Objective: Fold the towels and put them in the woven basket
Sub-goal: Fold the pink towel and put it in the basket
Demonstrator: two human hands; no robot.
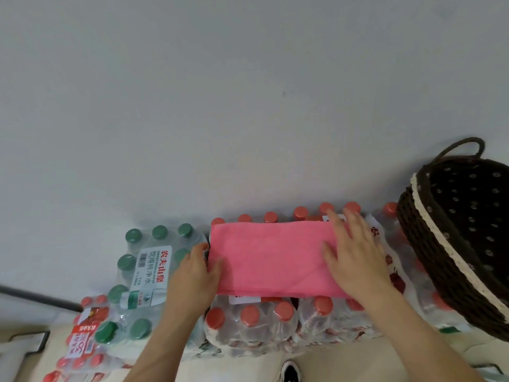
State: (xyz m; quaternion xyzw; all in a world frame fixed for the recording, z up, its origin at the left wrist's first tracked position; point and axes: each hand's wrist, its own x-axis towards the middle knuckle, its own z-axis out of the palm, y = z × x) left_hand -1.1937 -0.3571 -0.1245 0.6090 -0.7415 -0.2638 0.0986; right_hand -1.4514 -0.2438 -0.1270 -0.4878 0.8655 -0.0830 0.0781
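- Head view: a pink rectangular cloth towel [270,260], folded into a long band, is seen laid flat across shrink-wrapped packs of red-capped clear plastic bottles [275,323] set against a white wall.
- The left hand [192,274] is closed on the band's left end, thumb on top and fingers curled at the edge. The right hand [355,255] is pressed flat on the right end, fingers straight and spread. The two hands are held well apart.
- A dark brown woven basket with cream trim and a loop handle [413,224] is propped at a tilt on the packs to the right, near the towel. No towel is seen in the part of its inside that shows.
- A shrink-wrapped pack of green-capped bottles [154,257] is stacked just beside the left hand.
- Trouble is judged likeliest from the bed itself: bumpy caps and slick wrap could leave the next fold skewed, or let the layers slide apart if the pinned end is released early.
- The tilted basket could be tipped or shoved off the packs if the towel is dropped in carelessly.
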